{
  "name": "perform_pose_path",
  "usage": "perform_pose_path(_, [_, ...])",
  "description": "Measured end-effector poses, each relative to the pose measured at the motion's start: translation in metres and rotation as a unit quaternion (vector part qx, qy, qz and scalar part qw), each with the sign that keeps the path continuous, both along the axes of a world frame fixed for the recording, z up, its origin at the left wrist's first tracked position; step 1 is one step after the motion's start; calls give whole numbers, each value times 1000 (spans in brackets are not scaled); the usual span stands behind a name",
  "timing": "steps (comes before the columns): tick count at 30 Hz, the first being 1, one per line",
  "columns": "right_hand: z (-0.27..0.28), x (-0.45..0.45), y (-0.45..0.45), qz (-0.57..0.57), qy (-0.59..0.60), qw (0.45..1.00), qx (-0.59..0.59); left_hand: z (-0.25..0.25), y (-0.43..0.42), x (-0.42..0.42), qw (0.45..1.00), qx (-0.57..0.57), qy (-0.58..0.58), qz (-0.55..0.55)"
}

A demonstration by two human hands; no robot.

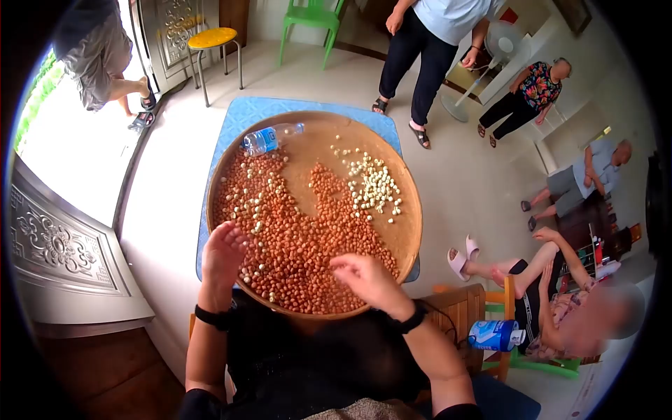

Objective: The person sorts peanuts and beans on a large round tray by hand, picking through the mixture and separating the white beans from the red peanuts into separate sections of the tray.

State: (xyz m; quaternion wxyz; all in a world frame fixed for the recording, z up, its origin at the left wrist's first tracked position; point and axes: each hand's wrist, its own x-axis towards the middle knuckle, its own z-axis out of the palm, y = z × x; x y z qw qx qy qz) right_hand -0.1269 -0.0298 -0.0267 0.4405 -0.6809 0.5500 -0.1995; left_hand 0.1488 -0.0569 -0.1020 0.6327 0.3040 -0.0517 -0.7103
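A round woven tray (294, 159) holds a wide spread of reddish-brown seeds (301, 266) that look like lotus seeds. Pale, peeled-looking seeds (374, 183) lie grouped at its right, and others are scattered among the brown ones on the left. My left hand (224, 253) is raised over the tray's near-left rim, fingers loosely bent and nothing visible in them. Above the brown seeds at the near right is my right hand (372, 280), its fingers pointing left and slightly apart; no held seed shows. A clear plastic bottle (262, 141) with a blue label lies inside the far-left rim.
Beneath the tray is a blue table (245, 112). A yellow stool (213, 38) and a green chair (311, 21) stand beyond. Several people are around the room, one seated (553, 308) at my right near a blue-labelled bottle (493, 335). A doorway with metal doors (66, 245) is at left.
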Motion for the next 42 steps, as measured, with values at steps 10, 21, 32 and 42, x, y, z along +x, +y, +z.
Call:
perform_pose_path(10, [2, 52, -56, 98, 152, 979, -88, -17, -6, 21, 978, 66, -92, 173])
perform_pose_path(21, [-37, 33, -112, -25, 285, 957, -47, -21, 1, 13, 954, 46, -176, 238])
perform_pose_path(32, [-76, 54, -111, 48, 316, 940, -118, -32, -1, 24, 957, 66, -143, 245])
perform_pose_path(42, [-67, 41, -117, 17, 232, 970, -75, -35, -4, 21, 952, 56, -159, 255])
